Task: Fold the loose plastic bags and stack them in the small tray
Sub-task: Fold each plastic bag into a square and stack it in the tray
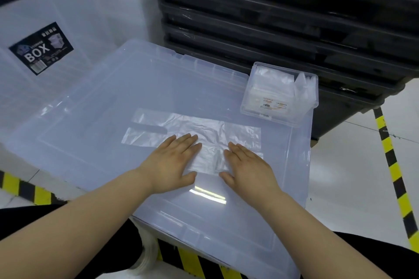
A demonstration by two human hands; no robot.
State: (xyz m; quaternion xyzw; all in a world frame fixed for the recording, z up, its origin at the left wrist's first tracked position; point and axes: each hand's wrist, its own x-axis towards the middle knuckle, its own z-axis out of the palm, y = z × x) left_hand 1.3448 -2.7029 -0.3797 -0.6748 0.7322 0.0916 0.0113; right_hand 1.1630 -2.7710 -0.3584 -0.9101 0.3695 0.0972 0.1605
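A clear, crinkled plastic bag lies flat on the translucent lid of a big storage box, its two handle strips pointing left. My left hand presses flat on the bag's near-left part, fingers straight. My right hand lies flat on its near-right part, a hand's width from the left one. The small clear tray stands at the lid's far right corner and holds a stack of folded bags.
Black stacked crates rise right behind the tray. A second translucent box with a "BOX" label stands at the far left. Yellow-black floor tape runs along the right and near edges. My dark-clothed legs are at the bottom.
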